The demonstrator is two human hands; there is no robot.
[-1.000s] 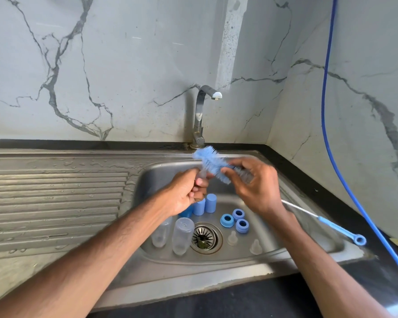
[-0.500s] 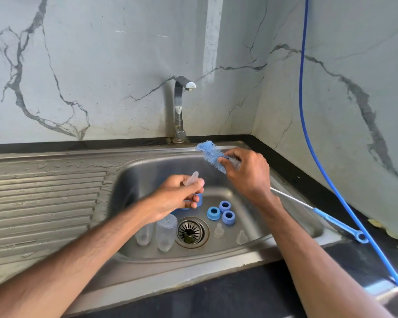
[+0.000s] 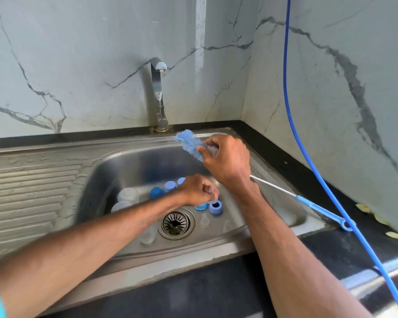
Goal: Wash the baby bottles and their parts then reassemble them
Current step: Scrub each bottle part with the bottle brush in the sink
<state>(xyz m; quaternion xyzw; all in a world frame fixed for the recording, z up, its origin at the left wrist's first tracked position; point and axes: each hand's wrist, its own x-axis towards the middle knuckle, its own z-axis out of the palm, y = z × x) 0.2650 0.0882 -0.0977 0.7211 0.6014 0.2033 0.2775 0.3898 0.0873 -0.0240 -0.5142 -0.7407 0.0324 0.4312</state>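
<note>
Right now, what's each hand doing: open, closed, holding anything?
Left hand: fingers curled over the sink, contents hidden; cannot tell.
Right hand: grips the brush.

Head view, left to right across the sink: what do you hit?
drainboard → clear bottle → dark blue cap → drain strainer → blue ring → brush handle

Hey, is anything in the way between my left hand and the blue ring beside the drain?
Nothing visible blocks it. The left hand is close to the blue ring, up and left of it. A second ring lies partly hidden under that hand, and the right hand holds the bottle brush higher up, off the path.
</note>
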